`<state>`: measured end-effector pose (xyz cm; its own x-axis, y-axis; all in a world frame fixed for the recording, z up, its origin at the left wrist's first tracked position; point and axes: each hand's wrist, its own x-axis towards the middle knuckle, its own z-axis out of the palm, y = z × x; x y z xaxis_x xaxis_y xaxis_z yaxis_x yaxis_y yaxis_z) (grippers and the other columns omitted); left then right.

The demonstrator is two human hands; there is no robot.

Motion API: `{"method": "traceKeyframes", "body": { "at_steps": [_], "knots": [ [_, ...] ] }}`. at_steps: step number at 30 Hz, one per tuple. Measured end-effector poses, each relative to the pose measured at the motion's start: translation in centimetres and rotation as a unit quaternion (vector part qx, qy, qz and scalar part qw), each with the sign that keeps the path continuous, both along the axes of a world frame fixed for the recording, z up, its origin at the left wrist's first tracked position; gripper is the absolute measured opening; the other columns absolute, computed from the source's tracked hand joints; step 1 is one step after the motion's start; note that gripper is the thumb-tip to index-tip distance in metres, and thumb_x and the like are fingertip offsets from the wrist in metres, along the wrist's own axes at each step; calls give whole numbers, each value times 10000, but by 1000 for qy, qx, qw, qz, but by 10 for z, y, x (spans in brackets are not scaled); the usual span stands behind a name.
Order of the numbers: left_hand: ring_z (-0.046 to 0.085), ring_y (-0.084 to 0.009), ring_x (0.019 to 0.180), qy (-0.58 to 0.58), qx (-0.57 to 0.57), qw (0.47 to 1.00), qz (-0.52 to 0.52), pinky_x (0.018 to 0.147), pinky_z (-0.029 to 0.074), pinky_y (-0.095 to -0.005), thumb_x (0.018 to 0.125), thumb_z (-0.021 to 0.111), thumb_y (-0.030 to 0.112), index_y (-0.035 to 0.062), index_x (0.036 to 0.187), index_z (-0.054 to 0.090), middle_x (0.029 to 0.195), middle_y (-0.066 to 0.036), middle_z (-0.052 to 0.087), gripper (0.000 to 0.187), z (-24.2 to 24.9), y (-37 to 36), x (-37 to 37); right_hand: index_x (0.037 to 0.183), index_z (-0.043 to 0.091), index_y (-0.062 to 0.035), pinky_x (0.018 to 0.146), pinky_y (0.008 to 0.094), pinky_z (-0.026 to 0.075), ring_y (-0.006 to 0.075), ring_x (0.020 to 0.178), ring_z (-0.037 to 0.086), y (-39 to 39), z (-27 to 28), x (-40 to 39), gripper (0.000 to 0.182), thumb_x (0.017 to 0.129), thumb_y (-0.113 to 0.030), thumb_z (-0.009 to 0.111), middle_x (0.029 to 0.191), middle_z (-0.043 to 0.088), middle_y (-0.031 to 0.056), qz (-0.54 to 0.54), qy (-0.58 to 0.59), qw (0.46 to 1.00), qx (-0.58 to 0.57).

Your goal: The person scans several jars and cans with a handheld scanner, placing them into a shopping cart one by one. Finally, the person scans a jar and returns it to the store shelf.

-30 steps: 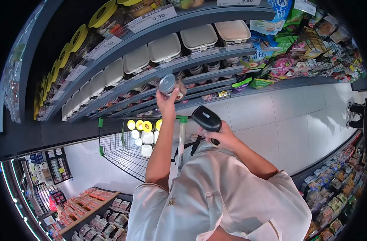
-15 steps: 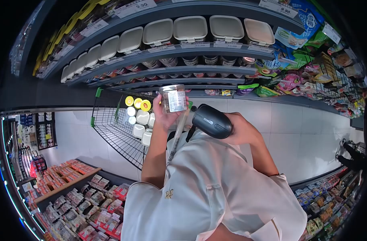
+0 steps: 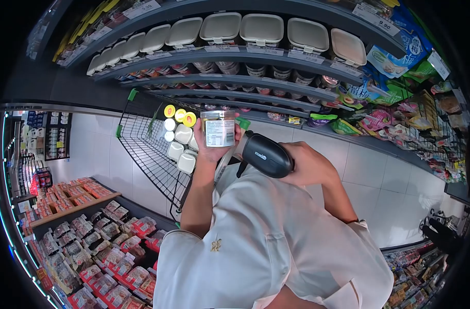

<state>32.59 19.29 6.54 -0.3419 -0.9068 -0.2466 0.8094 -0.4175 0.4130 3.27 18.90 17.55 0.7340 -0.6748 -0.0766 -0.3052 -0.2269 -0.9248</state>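
Observation:
My left hand (image 3: 210,153) is closed round a clear round jar (image 3: 218,129) with a metallic-looking rim. A white printed label with a barcode faces up toward me. Just to the right, my right hand (image 3: 313,164) grips a black rounded handheld device (image 3: 267,156) with a small pale logo, its front end close to the jar. Most of the right fingers are hidden behind the device. Beyond my left hand stands a wire shopping cart (image 3: 142,154) with green corners, holding several yellow-lidded jars (image 3: 180,115) and white-lidded tubs (image 3: 186,163).
Shelves curve across the front, with a row of pale-lidded tubs (image 3: 260,29) and jars below. Bagged snacks (image 3: 381,118) hang at the right. A display of packaged food (image 3: 116,257) stands at the lower left. Pale floor tiles (image 3: 366,165) stretch to the right.
The jar has turned in my left hand, so its label now faces me more fully. The black device has shifted slightly left, nearer the jar. The view has rotated a little.

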Motion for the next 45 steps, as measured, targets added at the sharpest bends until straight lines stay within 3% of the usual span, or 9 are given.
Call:
{"method": "traceKeyframes", "body": {
  "at_steps": [6,11,14,19,22,27,32,41,45],
  "knots": [
    [651,-328,938,-17,1,1000,23,853,514,-388,768,490,825,-98,1402,468,1033,-262,667,1120,-3,6,-4,1046,660,30,747,411,542,374,820,706,-6,-2,4,423,691,-151,802,885,714,201,17,-17,1000,3],
    [553,-315,1297,8,4,993,122,1142,411,-438,794,739,395,20,1468,448,1420,-162,559,825,-15,21,-4,1110,657,48,794,354,584,196,925,723,4,-46,29,359,819,-119,784,990,723,73,-154,-180,951,197],
    [537,-324,1319,-58,-17,986,153,1155,392,-471,804,743,289,22,1475,436,1443,-146,546,784,-24,36,-3,1280,591,51,820,330,607,246,1030,718,0,-51,48,425,880,-43,696,1251,672,136,-200,-180,894,359],
    [481,-327,1374,-108,-36,988,101,1190,333,-517,774,744,116,24,1494,402,1465,-144,517,802,-22,65,5,1227,615,45,736,346,628,219,869,706,1,-65,87,375,878,-56,704,1097,665,112,-259,-225,848,405],
    [464,-331,1390,-106,-24,990,91,1195,324,-523,787,775,148,29,1522,349,1503,-151,474,858,-11,81,21,1188,633,44,724,342,629,202,840,693,-6,-66,103,352,861,-51,724,1044,663,99,-269,-215,841,418],
    [449,-332,1403,-42,57,994,80,1178,344,-538,1047,443,508,56,1524,347,1519,-161,454,665,42,79,54,1163,649,51,709,318,624,195,828,701,-14,-72,144,359,832,-43,751,1037,685,106,-239,-177,865,404],
    [572,-278,1276,-104,104,974,174,1097,444,-479,1037,492,456,40,1462,422,1409,-142,565,599,20,93,117,1191,642,67,682,309,612,218,813,722,-17,-67,197,369,857,-70,720,1057,692,136,-184,-132,851,474],
    [625,-180,1066,-247,254,825,440,980,484,-306,905,760,194,-22,1172,543,1133,-109,649,406,-201,104,371,1079,672,44,625,287,578,162,716,720,16,-120,228,297,841,-117,744,838,740,133,-2,186,869,458],
    [629,-229,1099,-319,289,788,440,979,488,-331,797,844,203,-86,1223,514,1218,-160,626,612,-267,83,439,1110,664,58,669,302,615,182,755,743,21,-126,232,304,850,-81,740,890,747,137,-1,220,863,455]
  ]
}}
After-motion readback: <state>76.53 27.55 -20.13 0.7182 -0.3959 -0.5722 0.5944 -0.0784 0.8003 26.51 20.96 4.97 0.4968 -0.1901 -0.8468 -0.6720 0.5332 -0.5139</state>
